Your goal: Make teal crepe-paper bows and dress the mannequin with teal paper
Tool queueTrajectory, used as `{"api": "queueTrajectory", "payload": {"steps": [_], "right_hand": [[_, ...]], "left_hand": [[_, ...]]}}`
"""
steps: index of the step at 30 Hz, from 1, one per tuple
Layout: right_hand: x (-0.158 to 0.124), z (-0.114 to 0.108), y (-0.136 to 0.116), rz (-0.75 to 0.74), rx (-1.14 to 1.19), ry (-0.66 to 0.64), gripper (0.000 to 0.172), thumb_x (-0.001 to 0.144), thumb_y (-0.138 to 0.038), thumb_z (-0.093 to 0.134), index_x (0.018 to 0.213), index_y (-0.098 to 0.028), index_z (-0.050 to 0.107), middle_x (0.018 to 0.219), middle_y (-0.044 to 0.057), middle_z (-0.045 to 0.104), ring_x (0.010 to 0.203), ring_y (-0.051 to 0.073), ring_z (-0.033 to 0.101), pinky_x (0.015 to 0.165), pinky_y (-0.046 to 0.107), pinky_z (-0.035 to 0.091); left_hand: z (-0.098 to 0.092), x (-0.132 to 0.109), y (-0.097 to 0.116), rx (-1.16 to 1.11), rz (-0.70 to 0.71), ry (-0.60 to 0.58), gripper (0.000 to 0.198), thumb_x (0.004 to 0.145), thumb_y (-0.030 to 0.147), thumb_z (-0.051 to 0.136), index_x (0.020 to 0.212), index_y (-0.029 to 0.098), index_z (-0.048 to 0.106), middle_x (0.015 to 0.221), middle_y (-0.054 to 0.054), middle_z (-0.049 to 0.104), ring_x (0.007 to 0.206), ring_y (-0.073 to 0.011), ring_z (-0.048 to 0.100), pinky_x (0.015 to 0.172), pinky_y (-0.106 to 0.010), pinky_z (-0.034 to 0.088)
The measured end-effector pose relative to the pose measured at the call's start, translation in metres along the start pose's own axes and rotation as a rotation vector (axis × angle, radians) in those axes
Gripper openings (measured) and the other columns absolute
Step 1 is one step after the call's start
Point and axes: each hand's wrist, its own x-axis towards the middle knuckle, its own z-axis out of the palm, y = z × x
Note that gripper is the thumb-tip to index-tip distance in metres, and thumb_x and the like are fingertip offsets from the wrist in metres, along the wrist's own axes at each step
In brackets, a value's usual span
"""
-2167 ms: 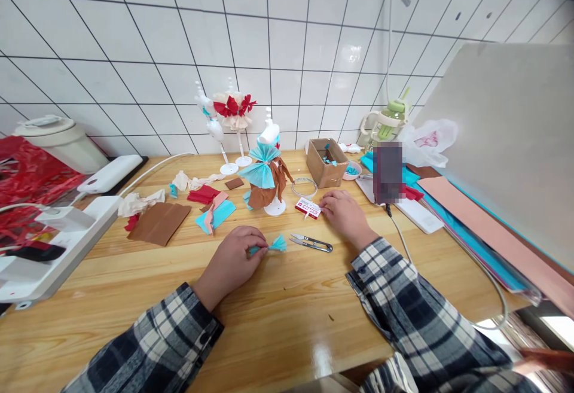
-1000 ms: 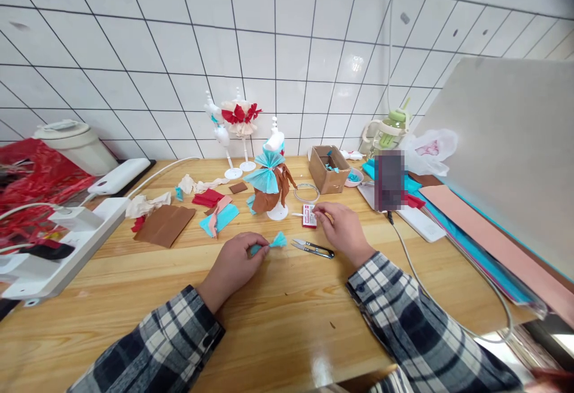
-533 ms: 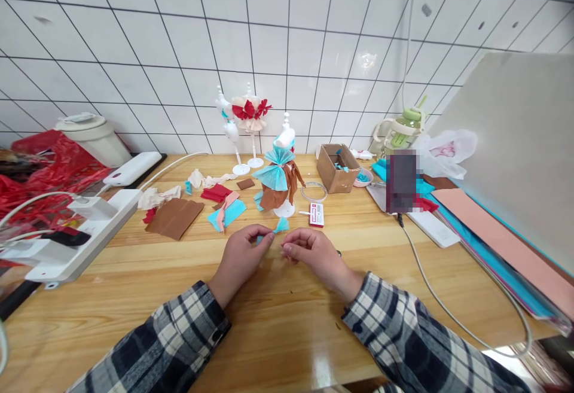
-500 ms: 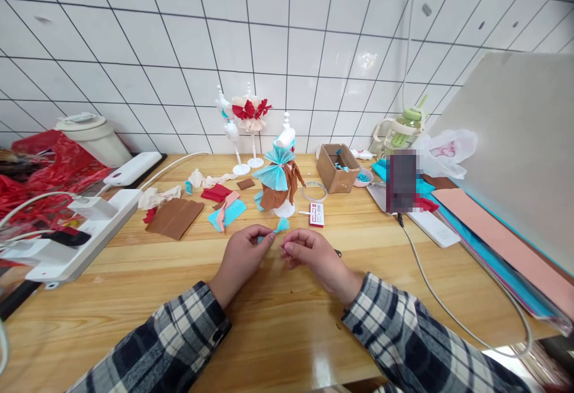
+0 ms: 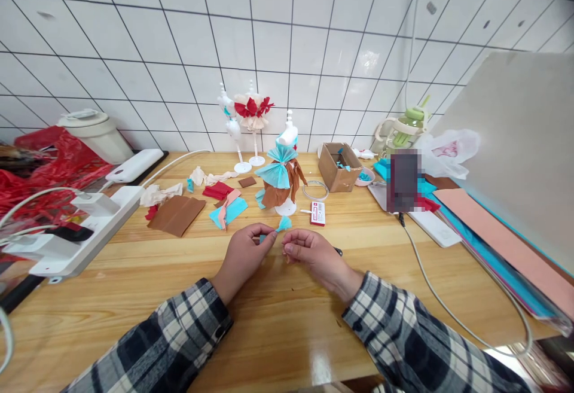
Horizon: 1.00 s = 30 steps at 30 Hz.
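My left hand point(image 5: 246, 255) pinches a small piece of light-blue crepe paper point(image 5: 284, 224), whose gathered, fanned end sticks out past the thumb. Close beside it, my right hand point(image 5: 316, 258) is closed in a pinch; a tiny pinkish bit shows at its fingertips, too small to name. Just beyond both hands stands a small white dress form point(image 5: 287, 137) wearing a blue pleated paper bow point(image 5: 278, 168) and a brown paper skirt point(image 5: 275, 195). A dark-handled tool point(image 5: 338, 251) lies partly hidden behind my right hand.
Left of the dress form lie brown paper point(image 5: 177, 215) and blue paper point(image 5: 229, 213). Two more dress forms point(image 5: 255, 142) stand behind. To the right are a wire coil point(image 5: 315, 189), a red-and-white box point(image 5: 318, 212) and a cardboard box point(image 5: 337, 174). A power strip point(image 5: 101, 228) sits far left.
The view has shifted very slightly. Both hands keep nearly the same pose, with the blue crepe paper still in my left fingers.
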Motion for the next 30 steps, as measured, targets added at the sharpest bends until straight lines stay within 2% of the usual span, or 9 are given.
{"api": "queueTrajectory", "payload": {"steps": [5, 12, 22, 30], "right_hand": [[-0.003, 0.002, -0.003, 0.036, -0.029, -0.069, 0.035, 0.067, -0.031, 0.079, 0.096, -0.018, 0.066, 0.075, 0.0, 0.066, 0.064, 0.011, 0.057, 0.057, 0.022, 0.038], [0.003, 0.003, 0.006, -0.035, -0.029, 0.064, 0.05, 0.065, -0.031, 0.08, 0.083, -0.024, 0.034, 0.068, -0.002, 0.07, 0.056, 0.011, 0.058, 0.045, 0.018, 0.032], [0.006, 0.001, 0.01, -0.061, 0.013, 0.123, 0.045, 0.065, -0.032, 0.08, 0.09, -0.021, 0.044, 0.074, -0.002, 0.068, 0.062, 0.011, 0.058, 0.048, 0.018, 0.035], [0.007, 0.001, 0.008, -0.046, 0.055, 0.156, 0.037, 0.065, -0.033, 0.081, 0.086, -0.019, 0.053, 0.067, -0.004, 0.063, 0.055, 0.008, 0.051, 0.048, 0.019, 0.033]], "left_hand": [[-0.002, -0.001, 0.002, -0.024, -0.02, -0.036, 0.022, 0.074, 0.036, 0.059, 0.075, 0.017, 0.071, 0.076, -0.003, 0.075, 0.069, -0.0188, 0.068, 0.063, -0.026, 0.053], [0.001, -0.003, 0.003, -0.048, -0.03, -0.044, 0.023, 0.075, 0.038, 0.061, 0.073, 0.017, 0.07, 0.074, -0.003, 0.074, 0.066, -0.0173, 0.067, 0.061, -0.024, 0.053], [0.002, -0.009, 0.009, -0.032, 0.045, 0.0, 0.018, 0.075, 0.033, 0.061, 0.073, 0.017, 0.071, 0.074, -0.003, 0.074, 0.067, -0.0168, 0.068, 0.062, -0.023, 0.054], [-0.001, -0.008, 0.004, -0.005, 0.172, -0.047, 0.018, 0.079, 0.032, 0.061, 0.077, 0.019, 0.072, 0.078, -0.003, 0.074, 0.074, -0.017, 0.067, 0.07, -0.026, 0.052]]}}
